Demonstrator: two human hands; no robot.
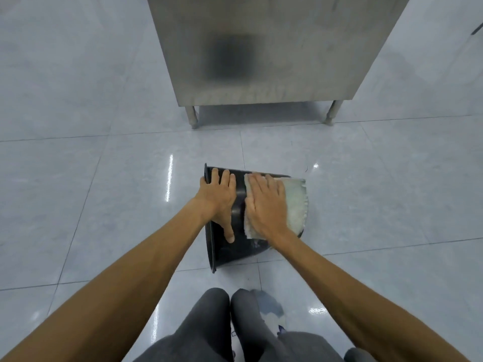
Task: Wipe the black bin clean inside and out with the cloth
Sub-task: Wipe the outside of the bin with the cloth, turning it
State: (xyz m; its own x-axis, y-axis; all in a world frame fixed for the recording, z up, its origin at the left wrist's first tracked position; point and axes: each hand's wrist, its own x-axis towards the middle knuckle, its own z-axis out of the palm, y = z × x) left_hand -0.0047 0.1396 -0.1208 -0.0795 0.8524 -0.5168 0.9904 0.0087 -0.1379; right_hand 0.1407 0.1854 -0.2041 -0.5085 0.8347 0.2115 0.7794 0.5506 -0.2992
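Note:
The black bin [236,250] lies on its side on the tiled floor, its rim facing left and its base to the right. My left hand [218,198] rests spread on the bin's outer wall near the rim, thumb stretched down the side. A pale, frayed cloth [296,205] is draped over the bin's wall toward the base. My right hand [265,202] lies flat on the cloth with straight fingers, pressing it against the bin. The bin's inside is hidden from this angle.
A stainless steel cabinet [264,53] on short legs stands just beyond the bin. Glossy grey floor tiles [104,192] spread to both sides. My knees in dark trousers [224,325] are at the bottom of the view, close to the bin.

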